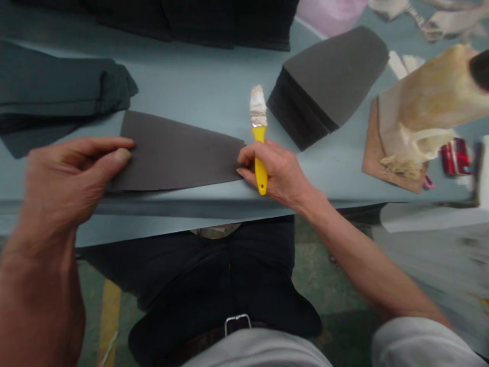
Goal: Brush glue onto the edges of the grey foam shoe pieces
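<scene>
A dark grey tapered panel (pixel 179 153) lies near the table's front edge, its wide end to the left. My left hand (pixel 72 178) pinches that wide end between thumb and fingers. At the narrow end, my right hand (pixel 277 165) is closed around a paintbrush (pixel 260 137) with a yellow handle, its whitish, coated bristles pointing away from me. Fingertips of the same hand also touch the panel's narrow end. Behind the brush, to the right, rests a stack of similar grey panels (pixel 336 76).
Folded dark green fabric (pixel 61 86) lies at the left, and black material (pixel 198 20) along the back. On the right a glue-crusted, yellowish container (pixel 435 92) stands on a brown board (pixel 372 153). Beside it is a red shiny object (pixel 456 155). Scraps (pixel 451 23) lie farther back.
</scene>
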The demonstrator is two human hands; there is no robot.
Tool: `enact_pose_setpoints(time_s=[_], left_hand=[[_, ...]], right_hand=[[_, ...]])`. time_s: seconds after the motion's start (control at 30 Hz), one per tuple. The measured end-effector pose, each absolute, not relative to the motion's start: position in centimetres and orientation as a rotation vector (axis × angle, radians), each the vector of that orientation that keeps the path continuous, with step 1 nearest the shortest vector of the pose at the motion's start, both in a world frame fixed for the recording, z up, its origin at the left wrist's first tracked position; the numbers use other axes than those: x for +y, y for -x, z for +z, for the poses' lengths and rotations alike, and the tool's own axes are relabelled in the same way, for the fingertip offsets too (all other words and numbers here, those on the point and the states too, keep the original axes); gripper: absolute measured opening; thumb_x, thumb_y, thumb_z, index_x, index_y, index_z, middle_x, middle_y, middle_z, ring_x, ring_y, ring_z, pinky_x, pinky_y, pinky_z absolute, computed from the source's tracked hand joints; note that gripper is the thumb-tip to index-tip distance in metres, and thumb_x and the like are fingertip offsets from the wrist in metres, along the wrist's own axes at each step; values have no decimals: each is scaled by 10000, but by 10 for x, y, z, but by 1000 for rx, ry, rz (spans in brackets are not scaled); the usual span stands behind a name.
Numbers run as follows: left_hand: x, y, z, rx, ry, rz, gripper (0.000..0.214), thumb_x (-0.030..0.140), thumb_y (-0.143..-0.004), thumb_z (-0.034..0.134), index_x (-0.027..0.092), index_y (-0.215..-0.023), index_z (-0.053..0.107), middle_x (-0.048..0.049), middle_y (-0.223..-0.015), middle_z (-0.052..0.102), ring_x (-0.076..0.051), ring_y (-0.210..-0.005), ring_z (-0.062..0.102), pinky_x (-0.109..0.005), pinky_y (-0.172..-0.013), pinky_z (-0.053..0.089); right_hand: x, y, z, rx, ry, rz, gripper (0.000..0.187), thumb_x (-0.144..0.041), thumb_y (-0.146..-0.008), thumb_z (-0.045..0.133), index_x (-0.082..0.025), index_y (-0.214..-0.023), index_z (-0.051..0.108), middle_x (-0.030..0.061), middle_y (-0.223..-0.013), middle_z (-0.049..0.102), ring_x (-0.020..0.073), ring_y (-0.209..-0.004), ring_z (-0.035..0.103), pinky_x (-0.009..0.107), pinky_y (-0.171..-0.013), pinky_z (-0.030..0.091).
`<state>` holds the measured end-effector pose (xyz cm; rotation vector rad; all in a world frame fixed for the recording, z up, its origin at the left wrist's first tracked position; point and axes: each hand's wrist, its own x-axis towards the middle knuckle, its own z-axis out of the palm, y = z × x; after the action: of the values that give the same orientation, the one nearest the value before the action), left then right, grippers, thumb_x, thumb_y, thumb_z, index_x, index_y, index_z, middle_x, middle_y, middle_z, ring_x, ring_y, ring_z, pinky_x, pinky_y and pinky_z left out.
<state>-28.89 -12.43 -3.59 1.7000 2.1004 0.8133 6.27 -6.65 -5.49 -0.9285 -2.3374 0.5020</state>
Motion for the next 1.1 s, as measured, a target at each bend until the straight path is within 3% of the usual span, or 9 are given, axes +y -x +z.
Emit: enact_pose_setpoints(time_s=[0.23,0.37,0.47,0.63,0.87,1.1], left_hand=[[-122,276,-21,1969,-1643,886,390,480,-871,714,241,-1146,850,-13,-975,833,-149,-817,677,-256,-722,488],[-118,283,-22,1857,-1664,930,399,458,-867,734,206,-1158,841,-36,-1043,837,-151,-860,706,-275,-813,538],[-114,286,-22,1810,-1669,907,427,470,-857,733,196,-1169,834,-47,-1018,831,-166,-835,705,-310,-790,556],[-108,291,-24,1761,-1674,864,441,498,-837,758,223,-1174,832,-54,-1017,823,-202,-814,703,-397,-794,577],[-108,290,-21,1761,-1650,839,378,488,-835,759,286,-1142,845,-24,-939,808,-201,-755,661,-381,-673,513],[-114,292,-20,1744,-1688,817,340,466,-880,743,298,-1161,833,-16,-988,805,-216,-827,689,-389,-715,517]], right_hand=[[-68,-62,-54,-2313,910,472,76,-194,-934,692,-248,-967,649,9,-842,705,207,-785,629,333,-720,466],[-70,-62,-53,-2318,950,438,74,-217,-924,700,-257,-970,659,10,-847,716,216,-779,642,343,-724,483],[-70,-63,-54,-2316,961,426,95,-224,-912,725,-267,-971,666,9,-848,725,220,-768,653,352,-724,508],[-70,-64,-54,-2322,978,408,122,-222,-905,744,-281,-985,673,10,-856,732,232,-768,668,373,-720,536],[-70,-65,-51,-2360,956,403,148,-209,-910,755,-283,-997,662,0,-870,726,232,-782,676,379,-726,552],[-72,-63,-44,-2394,1025,441,121,-232,-929,748,-281,-993,658,27,-885,737,243,-803,690,407,-745,572]])
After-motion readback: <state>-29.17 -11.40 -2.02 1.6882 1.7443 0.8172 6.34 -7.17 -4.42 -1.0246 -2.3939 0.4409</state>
